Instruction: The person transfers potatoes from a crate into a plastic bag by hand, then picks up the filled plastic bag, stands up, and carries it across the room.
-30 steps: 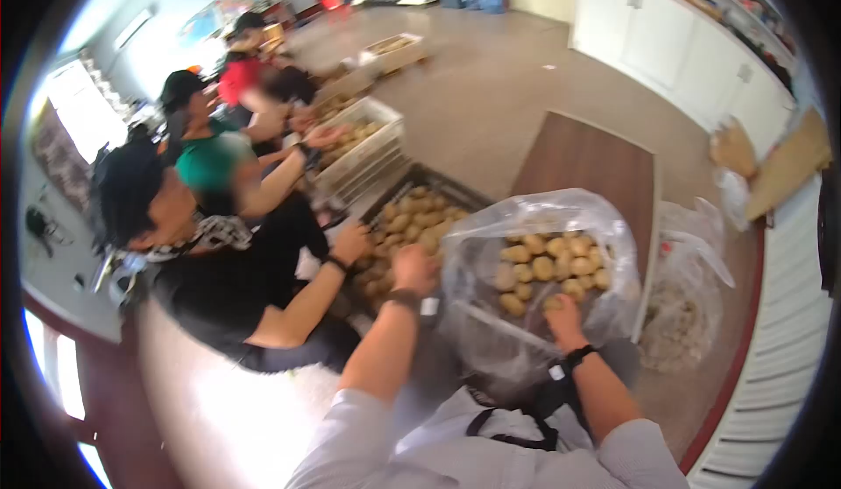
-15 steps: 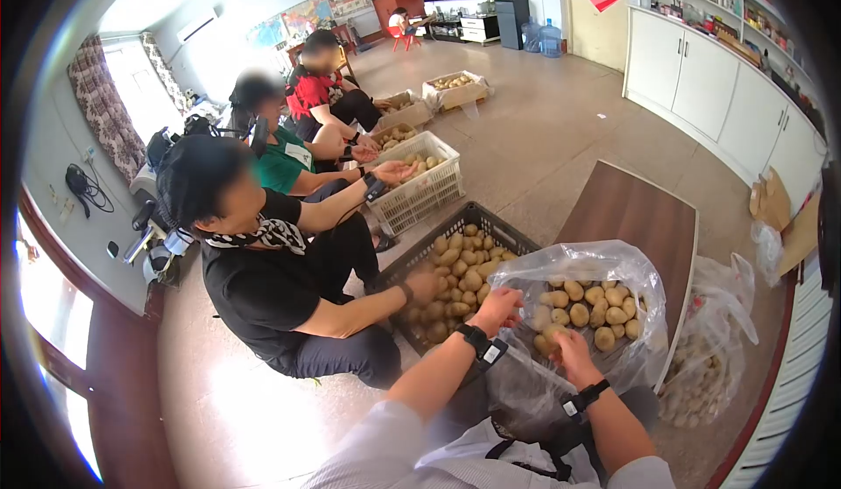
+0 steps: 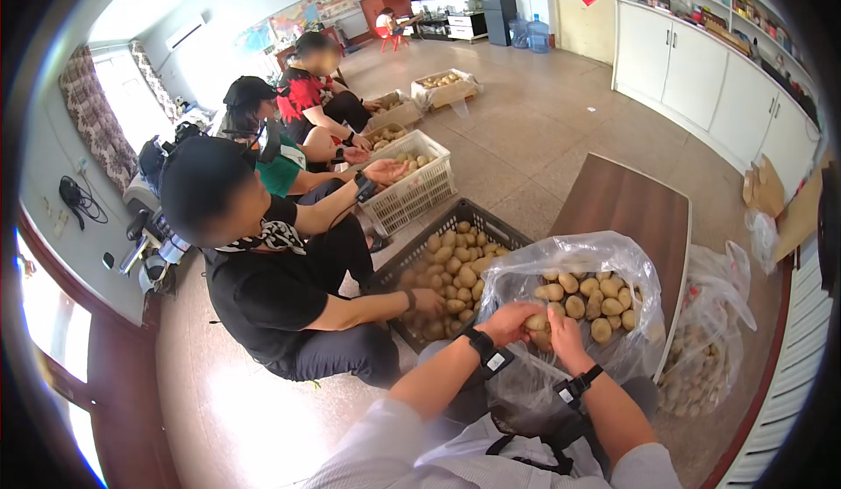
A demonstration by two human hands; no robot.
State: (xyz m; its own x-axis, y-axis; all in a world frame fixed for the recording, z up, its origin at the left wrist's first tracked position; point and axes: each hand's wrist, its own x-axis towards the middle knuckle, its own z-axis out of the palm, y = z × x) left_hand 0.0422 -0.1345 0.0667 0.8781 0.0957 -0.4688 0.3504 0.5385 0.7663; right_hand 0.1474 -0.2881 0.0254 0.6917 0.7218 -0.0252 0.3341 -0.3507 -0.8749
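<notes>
Left hand (image 3: 508, 323) and right hand (image 3: 566, 340) grip potatoes (image 3: 537, 323) between them; plastic bag (image 3: 519, 377) beneath.

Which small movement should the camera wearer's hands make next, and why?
Probably lower the potato between the left hand and right hand into the clear bag, then ease the grip: both hands meet at its near side, its mouth is open, and other potatoes already lie inside.
</notes>
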